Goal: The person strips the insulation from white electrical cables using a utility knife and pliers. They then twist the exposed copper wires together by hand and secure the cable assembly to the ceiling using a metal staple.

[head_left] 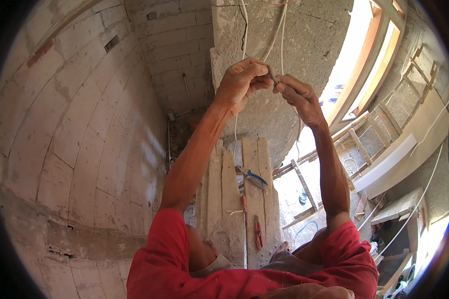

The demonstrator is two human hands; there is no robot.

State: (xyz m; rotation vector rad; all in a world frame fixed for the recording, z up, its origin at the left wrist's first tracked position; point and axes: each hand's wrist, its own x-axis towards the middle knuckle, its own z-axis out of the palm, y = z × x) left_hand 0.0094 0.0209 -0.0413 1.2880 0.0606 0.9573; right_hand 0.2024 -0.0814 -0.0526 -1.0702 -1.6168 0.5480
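Both arms are raised in front of a rough concrete wall face. My left hand (240, 83) is closed, pinching a grey cable (273, 75). Close beside it, my right hand (303, 100) is closed too, its thumb and finger on the same cable. The short bit between the two hands looks bent; its ends inside the fingers are hidden. White cables (283, 35) hang down the wall behind my hands. A thin grey wire trails below my right hand.
Below me are wooden planks (257, 154) bearing blue-handled pliers (257, 180), a red-handled screwdriver (244, 201) and a red utility knife (259, 234). A block wall (85, 149) rises at left. At right are a wooden ladder (361, 147), a window frame (371, 60) and pale boards (391, 164).
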